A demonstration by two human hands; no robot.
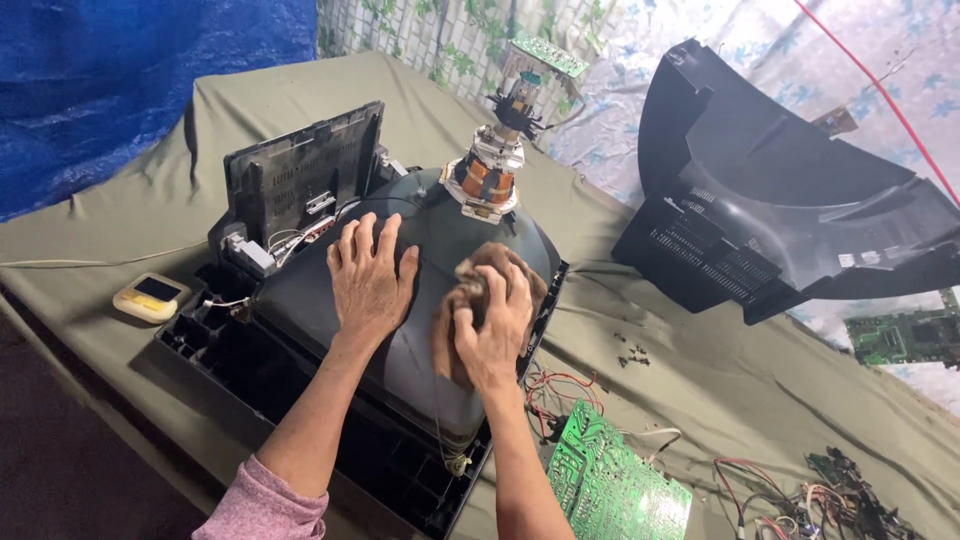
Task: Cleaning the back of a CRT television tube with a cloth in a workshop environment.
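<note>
The right hand (492,325) bunches a crumpled brown cloth (480,300) against the dark grey glass picture tube (420,350), directly under its fingers; the left hand (368,280) lies open and flat just beside it, bracing the tube.

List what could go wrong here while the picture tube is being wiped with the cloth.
1. The right hand rubs the brown cloth just below the copper-wound yoke; a slip may knock the tube's thin neck.
2. The left hand leans on the picture tube; glass could crack.
3. Red wires may snag.
</note>
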